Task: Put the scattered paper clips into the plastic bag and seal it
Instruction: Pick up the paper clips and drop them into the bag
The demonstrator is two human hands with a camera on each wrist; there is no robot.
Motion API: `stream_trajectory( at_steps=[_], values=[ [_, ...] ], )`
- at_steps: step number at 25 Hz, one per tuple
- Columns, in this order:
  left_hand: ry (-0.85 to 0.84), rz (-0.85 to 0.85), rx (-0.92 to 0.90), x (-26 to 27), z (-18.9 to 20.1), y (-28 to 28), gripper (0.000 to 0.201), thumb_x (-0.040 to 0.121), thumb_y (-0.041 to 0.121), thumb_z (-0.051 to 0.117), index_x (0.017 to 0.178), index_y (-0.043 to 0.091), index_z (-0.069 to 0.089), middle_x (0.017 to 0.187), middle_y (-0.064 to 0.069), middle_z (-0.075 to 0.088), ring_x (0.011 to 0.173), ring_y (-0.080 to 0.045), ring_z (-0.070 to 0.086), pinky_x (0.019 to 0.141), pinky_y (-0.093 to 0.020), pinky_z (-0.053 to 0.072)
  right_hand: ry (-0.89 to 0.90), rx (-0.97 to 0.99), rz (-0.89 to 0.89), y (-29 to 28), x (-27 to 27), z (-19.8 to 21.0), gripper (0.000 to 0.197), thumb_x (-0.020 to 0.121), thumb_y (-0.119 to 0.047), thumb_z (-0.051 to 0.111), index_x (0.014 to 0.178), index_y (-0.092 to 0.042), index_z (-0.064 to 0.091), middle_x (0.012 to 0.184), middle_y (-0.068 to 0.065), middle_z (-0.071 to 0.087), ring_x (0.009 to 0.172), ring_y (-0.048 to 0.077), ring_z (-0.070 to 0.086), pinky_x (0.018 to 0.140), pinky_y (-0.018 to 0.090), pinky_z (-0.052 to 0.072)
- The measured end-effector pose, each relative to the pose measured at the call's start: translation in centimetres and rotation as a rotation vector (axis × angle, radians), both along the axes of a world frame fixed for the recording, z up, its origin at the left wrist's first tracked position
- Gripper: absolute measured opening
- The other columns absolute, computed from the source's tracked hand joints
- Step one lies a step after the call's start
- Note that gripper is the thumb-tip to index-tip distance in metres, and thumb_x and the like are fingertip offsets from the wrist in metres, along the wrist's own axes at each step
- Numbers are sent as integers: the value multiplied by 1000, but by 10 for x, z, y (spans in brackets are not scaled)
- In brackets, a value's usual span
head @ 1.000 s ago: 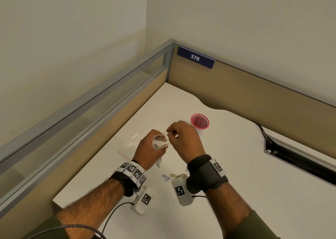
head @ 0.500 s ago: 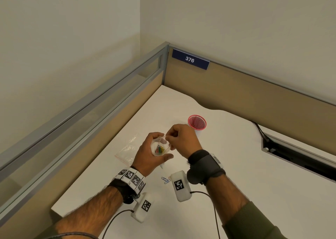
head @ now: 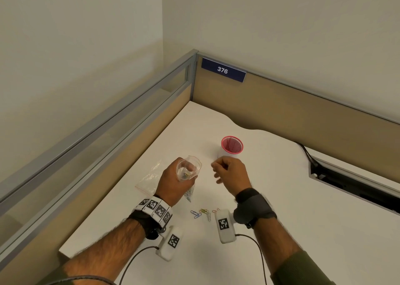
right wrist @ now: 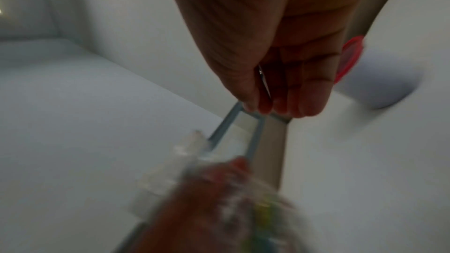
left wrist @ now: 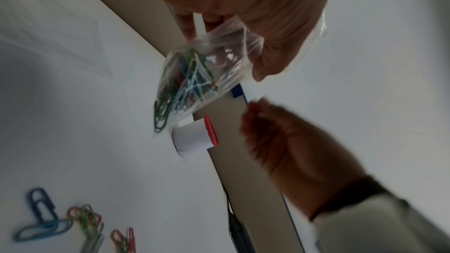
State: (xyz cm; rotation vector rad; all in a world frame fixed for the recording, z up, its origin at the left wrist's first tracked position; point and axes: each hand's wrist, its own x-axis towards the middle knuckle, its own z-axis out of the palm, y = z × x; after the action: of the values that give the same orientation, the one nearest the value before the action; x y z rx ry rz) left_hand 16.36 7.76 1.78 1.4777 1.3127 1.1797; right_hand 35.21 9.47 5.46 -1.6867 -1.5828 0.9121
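Note:
My left hand (head: 173,183) holds a clear plastic bag (head: 189,170) up off the white desk (head: 303,209), its mouth standing open. Several coloured paper clips (left wrist: 185,84) lie in the bag's bottom. My right hand (head: 216,170) hovers just right of the bag's mouth, apart from it, fingers curled. In the blurred right wrist view a thin silvery clip (right wrist: 264,82) shows pinched between thumb and fingers. Several loose paper clips (head: 201,213) lie on the desk below, between my wrists; they also show in the left wrist view (left wrist: 60,222).
A second clear bag (head: 149,178) lies flat on the desk left of my left hand. A white cup with a red rim (head: 232,145) stands just beyond my right hand. Partition walls (head: 303,111) close the corner; a cable slot (head: 346,183) opens at right.
My right hand has drawn away to the right from the bag's mouth, where it was half a second ago. The left hand still holds the bag, mouth now wider.

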Motion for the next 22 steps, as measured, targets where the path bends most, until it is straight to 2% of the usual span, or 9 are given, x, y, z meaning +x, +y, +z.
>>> stream_trajectory(
  at_steps=[3, 5, 6, 9, 12, 14, 17, 19, 22],
  values=[
    [-9, 14, -4, -4, 0, 1, 27, 81, 10, 75, 82, 27, 55, 88, 7, 65, 87, -11, 63, 69, -9, 45, -444, -176, 71, -18, 21, -61, 18, 92, -23, 56, 102, -11, 66, 105, 9, 64, 96, 25, 60, 83, 29, 47],
    [-18, 10, 4, -7, -1, 2, 26, 81, 8, 75, 86, 26, 57, 88, 8, 66, 88, -11, 63, 74, -13, 47, -611, -296, 146, -37, 21, -93, 26, 94, -19, 50, 115, -11, 61, 119, 10, 54, 112, 27, 53, 94, 33, 44],
    [-32, 8, 0, -8, -2, 3, 25, 80, 8, 75, 91, 25, 60, 89, 7, 67, 89, -11, 64, 76, -16, 49, -650, -308, 160, -45, 18, -104, 26, 94, -15, 45, 115, -9, 59, 120, 11, 52, 113, 28, 50, 95, 34, 45],
    [-63, 11, -36, -10, -5, 5, 30, 76, 14, 74, 102, 27, 65, 93, 6, 70, 90, -10, 67, 80, -25, 53, -614, -261, 206, -57, 2, -116, 25, 93, -15, 42, 108, -8, 61, 114, 10, 53, 107, 28, 52, 86, 31, 45],
    [-47, 30, -34, -9, -2, 5, 28, 76, 14, 75, 101, 24, 66, 94, 6, 71, 92, -9, 66, 83, -24, 53, -452, -261, 171, -59, 6, -114, 34, 89, -37, 59, 114, -14, 62, 111, 4, 54, 103, 23, 56, 83, 25, 42],
    [-49, 39, -21, -8, 1, 5, 27, 79, 5, 75, 99, 20, 65, 94, 6, 70, 92, -8, 65, 83, -20, 52, -512, -296, 146, -62, 13, -115, 44, 82, -45, 66, 112, -13, 60, 111, 4, 52, 103, 23, 53, 81, 26, 40],
    [-51, 43, -5, -11, 2, 6, 27, 79, 0, 74, 96, 18, 64, 93, 7, 69, 91, -7, 63, 82, -17, 51, -635, -304, 183, -69, -2, -118, 28, 87, -30, 63, 104, -8, 60, 111, 9, 51, 104, 27, 51, 81, 30, 41],
    [-59, 43, -6, -11, 2, 6, 30, 78, -1, 74, 94, 21, 63, 92, 7, 69, 90, -5, 63, 81, -16, 51, -596, -236, 193, -68, -18, -120, 15, 91, -16, 52, 99, -7, 62, 107, 9, 53, 101, 29, 55, 78, 28, 41],
    [-57, 30, 4, -9, 2, 4, 32, 77, -3, 74, 93, 22, 62, 91, 8, 68, 88, 0, 62, 79, -13, 50, -474, -198, 171, -58, -23, -117, 20, 93, -16, 49, 103, -11, 65, 99, 4, 53, 99, 28, 58, 77, 25, 40]
  ],
)
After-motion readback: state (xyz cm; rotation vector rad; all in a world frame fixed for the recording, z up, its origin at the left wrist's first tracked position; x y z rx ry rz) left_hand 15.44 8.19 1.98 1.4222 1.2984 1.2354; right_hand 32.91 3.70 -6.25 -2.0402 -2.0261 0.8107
